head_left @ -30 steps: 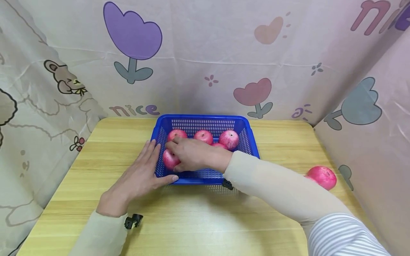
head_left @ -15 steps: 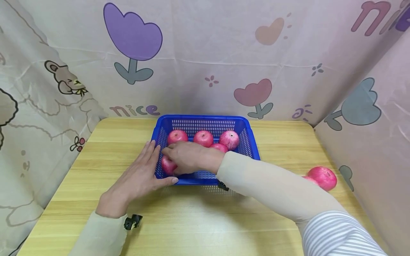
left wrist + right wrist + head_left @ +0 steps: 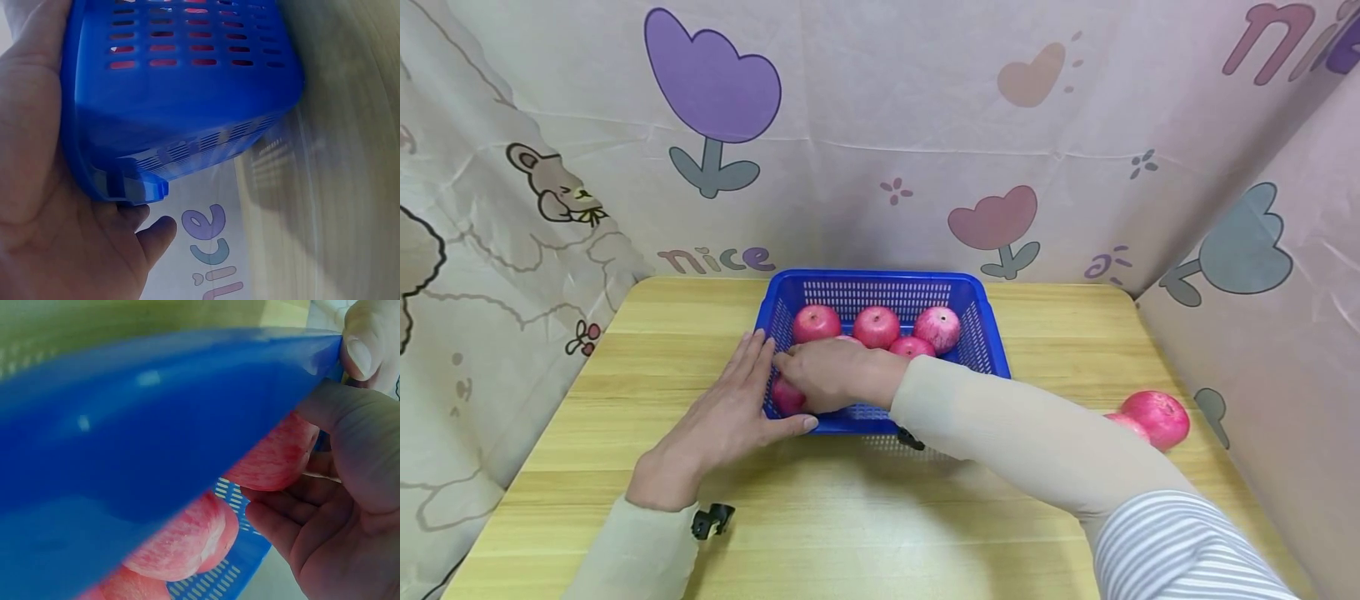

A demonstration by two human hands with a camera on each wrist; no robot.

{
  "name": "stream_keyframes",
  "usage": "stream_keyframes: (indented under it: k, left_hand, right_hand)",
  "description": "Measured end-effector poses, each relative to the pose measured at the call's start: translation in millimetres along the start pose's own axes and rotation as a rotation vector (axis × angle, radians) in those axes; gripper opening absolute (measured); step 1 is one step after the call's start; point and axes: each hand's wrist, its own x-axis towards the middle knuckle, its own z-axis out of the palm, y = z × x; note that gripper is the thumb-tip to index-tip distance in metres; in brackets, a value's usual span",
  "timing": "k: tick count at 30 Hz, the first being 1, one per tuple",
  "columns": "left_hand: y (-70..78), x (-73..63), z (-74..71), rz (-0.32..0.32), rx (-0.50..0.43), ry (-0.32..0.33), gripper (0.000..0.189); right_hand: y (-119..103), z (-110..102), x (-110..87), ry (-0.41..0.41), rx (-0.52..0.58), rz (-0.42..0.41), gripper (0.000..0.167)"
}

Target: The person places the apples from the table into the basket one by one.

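The person's right hand point(image 3: 835, 373) holds a round pink-red apple point(image 3: 787, 396), with its thumb and fingers bent around it. That apple is in the near left corner of a blue plastic basket point(image 3: 880, 292) with slots in its walls. The left hand point(image 3: 726, 417) is spread wide, its long fingers on the basket's left edge and its thumb on the front edge. Three more pink-red apples point(image 3: 876, 327) sit in a row at the back (another peeks out behind the right hand), and a small-looking one point(image 3: 912, 347) is just in front. Two apples point(image 3: 1156, 419) lie close together on the yellow wooden table point(image 3: 865, 517), right of the basket.
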Motion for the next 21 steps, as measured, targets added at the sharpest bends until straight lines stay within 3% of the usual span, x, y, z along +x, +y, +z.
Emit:
stream_keyframes:
  k: [9,21]
  left_hand:
    - [-1.8,1.1,1.7,-0.021,-0.024,-0.019,0.142]
    - [-1.8,0.4,2.3,-0.034,-0.033,-0.017,0.142]
  right_hand:
    - [-3,-1,5.7,-0.045,-0.071,-0.016,0.079]
    - [1,-3,12.0,-0.124,-0.086,-0.041,0.078]
